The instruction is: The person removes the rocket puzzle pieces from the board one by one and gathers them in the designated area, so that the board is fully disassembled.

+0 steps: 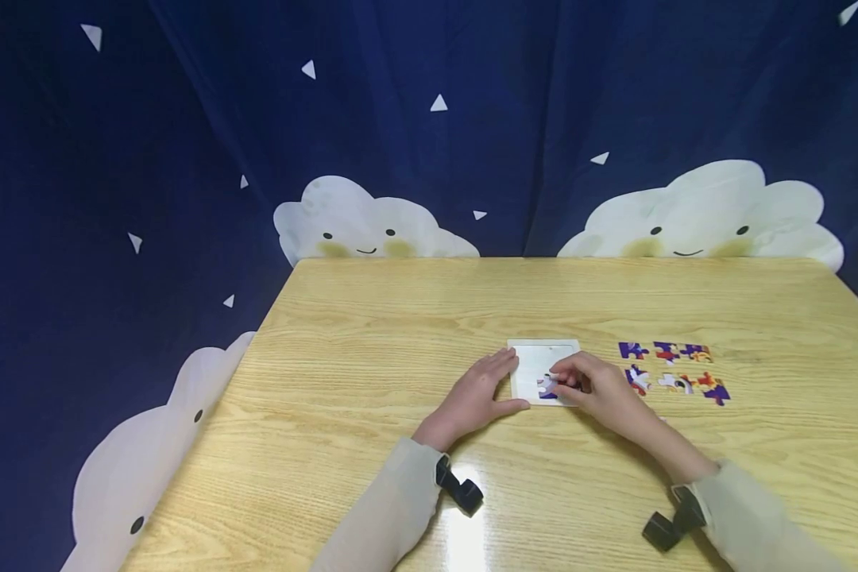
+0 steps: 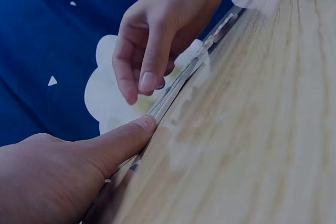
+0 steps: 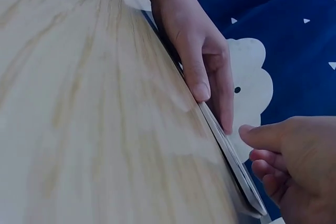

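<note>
A white puzzle tray (image 1: 532,357) lies on the table, with white-and-purple pieces (image 1: 546,391) along its lower part. My left hand (image 1: 475,395) steadies the tray's left side, its fingers fairly straight: the fingertips rest at the upper left edge, the thumb at the lower left corner. Over the tray's right half is my right hand (image 1: 600,391), thumb and fingers bent together. In the left wrist view, a small dark puzzle piece (image 2: 161,84) shows at its fingertips, mostly hidden by them. The right wrist view has the right thumb (image 3: 260,136) just above the tray's edge.
Several loose puzzle pieces (image 1: 675,384), purple, orange and white, lie in two rows right of the tray. A small pale bit shows beside the right forearm. The wooden table (image 1: 329,397) ends at a dark blue curtain (image 1: 400,119) with clouds. Black cameras sit on both wrists.
</note>
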Demonstrator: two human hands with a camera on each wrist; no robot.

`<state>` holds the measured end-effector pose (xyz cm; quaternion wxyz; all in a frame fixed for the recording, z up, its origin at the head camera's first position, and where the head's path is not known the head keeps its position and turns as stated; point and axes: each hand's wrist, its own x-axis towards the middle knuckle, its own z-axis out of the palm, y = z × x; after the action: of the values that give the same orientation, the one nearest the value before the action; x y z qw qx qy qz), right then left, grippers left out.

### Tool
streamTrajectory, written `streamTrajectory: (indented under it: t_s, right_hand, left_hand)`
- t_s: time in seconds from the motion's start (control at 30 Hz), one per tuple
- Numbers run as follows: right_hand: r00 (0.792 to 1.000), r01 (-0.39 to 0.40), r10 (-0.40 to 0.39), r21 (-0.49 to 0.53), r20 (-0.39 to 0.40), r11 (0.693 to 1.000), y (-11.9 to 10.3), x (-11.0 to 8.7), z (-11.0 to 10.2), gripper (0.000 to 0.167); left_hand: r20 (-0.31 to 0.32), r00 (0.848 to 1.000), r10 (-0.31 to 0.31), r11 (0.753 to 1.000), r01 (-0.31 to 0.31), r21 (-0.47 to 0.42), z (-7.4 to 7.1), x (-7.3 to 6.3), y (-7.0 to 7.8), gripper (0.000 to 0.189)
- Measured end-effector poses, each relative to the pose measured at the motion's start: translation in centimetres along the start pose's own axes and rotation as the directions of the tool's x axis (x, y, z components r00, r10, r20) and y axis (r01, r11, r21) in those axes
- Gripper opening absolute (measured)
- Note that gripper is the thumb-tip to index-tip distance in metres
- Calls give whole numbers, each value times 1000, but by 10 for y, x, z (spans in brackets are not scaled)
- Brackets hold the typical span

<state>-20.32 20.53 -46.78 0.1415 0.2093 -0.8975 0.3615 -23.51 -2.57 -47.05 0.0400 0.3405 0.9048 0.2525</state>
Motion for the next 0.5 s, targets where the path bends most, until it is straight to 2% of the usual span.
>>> streamTrajectory:
  t_s: [0.23,0.5]
  right_hand:
    - [994,-63,64,-14,94,998,-1,1,3,17]
    - [989,-37,44,-48,139,998,-2,4,-2,24]
  left_hand:
    - [4,1000,3,1000,-3,10,-1,0,0,73]
    - [-7,1000,8,1000,-8,31,0,1,-1,73]
